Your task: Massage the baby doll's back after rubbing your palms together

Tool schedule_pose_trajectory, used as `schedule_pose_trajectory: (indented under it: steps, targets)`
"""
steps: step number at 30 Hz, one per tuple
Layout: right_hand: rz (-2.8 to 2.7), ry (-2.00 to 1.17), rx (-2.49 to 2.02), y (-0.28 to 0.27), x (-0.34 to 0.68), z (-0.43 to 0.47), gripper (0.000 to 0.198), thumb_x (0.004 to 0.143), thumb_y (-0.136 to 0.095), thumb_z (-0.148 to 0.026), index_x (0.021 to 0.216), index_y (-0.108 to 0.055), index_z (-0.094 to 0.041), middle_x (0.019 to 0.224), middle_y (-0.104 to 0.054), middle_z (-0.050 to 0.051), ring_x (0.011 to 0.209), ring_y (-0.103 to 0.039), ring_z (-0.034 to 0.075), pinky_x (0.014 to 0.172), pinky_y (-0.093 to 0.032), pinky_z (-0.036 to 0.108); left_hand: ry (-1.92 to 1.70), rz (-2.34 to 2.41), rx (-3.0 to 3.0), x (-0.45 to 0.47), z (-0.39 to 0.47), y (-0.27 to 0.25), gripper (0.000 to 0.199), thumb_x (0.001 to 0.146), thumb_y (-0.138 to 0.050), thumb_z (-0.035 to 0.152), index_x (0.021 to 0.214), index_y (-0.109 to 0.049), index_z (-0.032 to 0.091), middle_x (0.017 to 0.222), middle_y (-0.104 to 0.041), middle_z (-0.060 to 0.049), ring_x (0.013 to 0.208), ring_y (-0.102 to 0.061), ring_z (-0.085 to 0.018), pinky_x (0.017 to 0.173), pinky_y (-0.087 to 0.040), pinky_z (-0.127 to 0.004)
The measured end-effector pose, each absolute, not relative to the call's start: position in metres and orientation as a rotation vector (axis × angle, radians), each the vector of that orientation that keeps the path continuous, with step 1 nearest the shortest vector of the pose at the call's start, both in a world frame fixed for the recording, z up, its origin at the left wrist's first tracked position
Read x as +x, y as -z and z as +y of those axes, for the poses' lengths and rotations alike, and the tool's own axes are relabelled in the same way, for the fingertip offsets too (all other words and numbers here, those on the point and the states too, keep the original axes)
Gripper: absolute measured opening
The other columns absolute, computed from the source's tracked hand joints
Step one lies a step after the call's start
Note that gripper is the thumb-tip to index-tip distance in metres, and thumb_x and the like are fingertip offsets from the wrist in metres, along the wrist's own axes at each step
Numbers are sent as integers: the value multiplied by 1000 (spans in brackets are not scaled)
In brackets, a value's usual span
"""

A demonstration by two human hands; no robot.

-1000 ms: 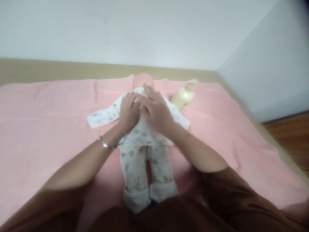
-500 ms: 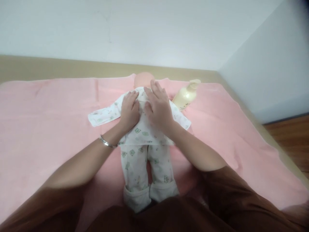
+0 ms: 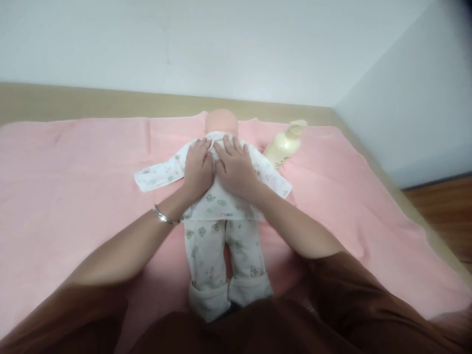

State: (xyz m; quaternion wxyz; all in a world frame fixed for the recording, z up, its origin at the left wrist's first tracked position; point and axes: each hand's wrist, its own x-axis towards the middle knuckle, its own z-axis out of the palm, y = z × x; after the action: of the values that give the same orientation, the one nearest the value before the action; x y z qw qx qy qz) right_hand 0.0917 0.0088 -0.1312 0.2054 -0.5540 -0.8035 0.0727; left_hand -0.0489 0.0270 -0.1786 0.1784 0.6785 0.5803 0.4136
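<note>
One doll (image 3: 223, 199), one pump bottle (image 3: 284, 145), one cloth (image 3: 81, 167)

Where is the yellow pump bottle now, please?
In the head view, the yellow pump bottle is on the pink cloth, right of the doll's head, just beyond the sleeve nearest the right hand.

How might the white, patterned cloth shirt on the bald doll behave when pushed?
The white, patterned cloth shirt is probably floppy: its sleeve at the picture's left lies flattened. It would likely wrinkle, as its hem flares over the white printed trousers. Pushing might shift the bald doll wearing it.
</note>
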Motion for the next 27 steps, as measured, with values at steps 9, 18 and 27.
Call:
schedule_pose_trajectory:
  steps: [9,18,27]
  targets:
    - [-2149,-184,-1550,127,97,15,60,95,-35,-24,155,-37,-16,170,-23,11,161,-11,32,128,-18,62,-1157,1643,1899,-50,25,176,49,98,-33,31,139,-57,19,156,-51,-8,152,-39,-23,132,-27,-48]
    - [-2300,-240,-1559,144,95,20,61,99,-35,-32,157,-35,-14,169,-22,16,160,-16,32,129,-14,61,-1123,1656,1936,-48,28,178,51,98,-32,31,141,-55,15,156,-49,-11,152,-38,-24,132,-26,-49]
    - [-2140,-332,-1683,145,98,24,70,98,-29,-30,159,-19,2,170,-17,19,161,-12,30,132,-12,51,-1001,1718,2005,-44,22,167,53,95,-36,28,143,-54,12,159,-46,-12,155,-34,-28,132,-25,-50]
